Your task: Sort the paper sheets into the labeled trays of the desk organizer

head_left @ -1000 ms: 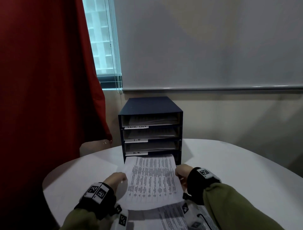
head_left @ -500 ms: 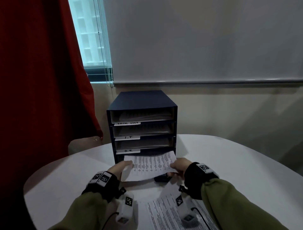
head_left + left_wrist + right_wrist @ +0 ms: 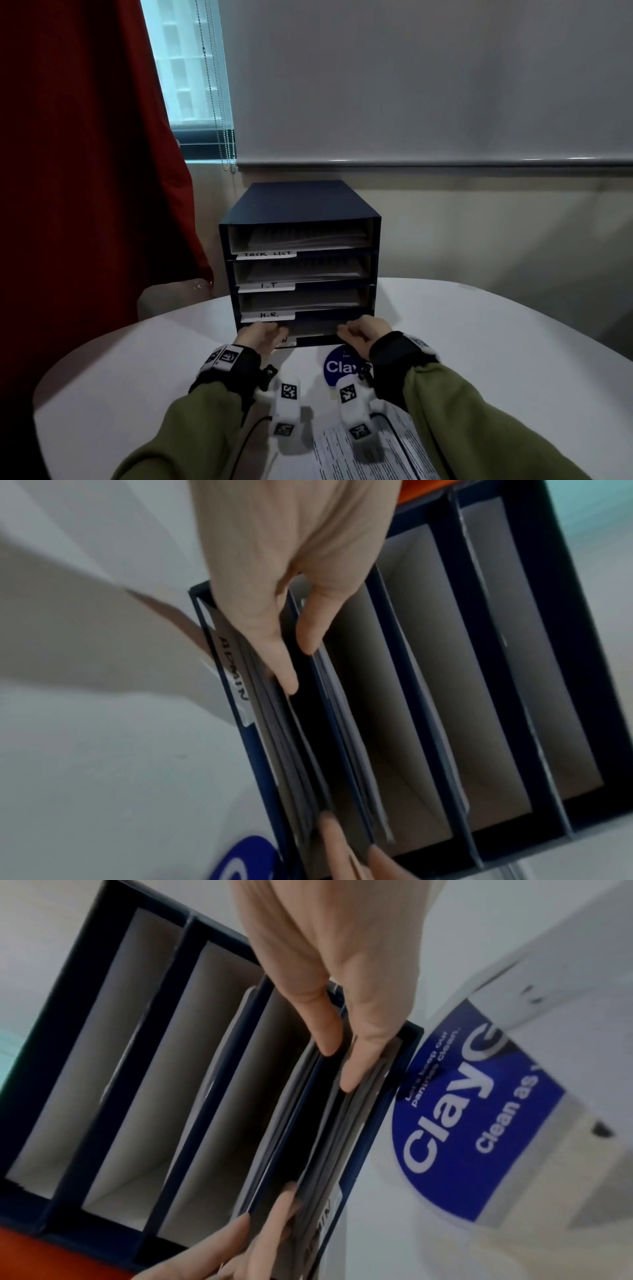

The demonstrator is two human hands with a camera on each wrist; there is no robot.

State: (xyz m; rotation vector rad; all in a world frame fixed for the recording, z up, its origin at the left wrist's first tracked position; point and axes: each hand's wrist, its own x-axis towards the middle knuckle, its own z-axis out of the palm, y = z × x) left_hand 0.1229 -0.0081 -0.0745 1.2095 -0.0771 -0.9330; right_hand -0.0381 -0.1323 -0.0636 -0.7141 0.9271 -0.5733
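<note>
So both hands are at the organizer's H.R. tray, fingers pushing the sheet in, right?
Not quite: the tray is wrong. Both hands, left hand and right hand, are at the bottom tray of the organizer, below the H.R. label. The left wrist view shows that tray's label reads ADMIN, with the fingers pushing the sheets in there.

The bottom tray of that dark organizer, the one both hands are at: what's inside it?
The bottom tray, labeled ADMIN, holds a thin stack of paper sheets. The left hand and right hand have fingers on its front edge. Deeper inside is dark, so the sheet count is unclear.
</note>
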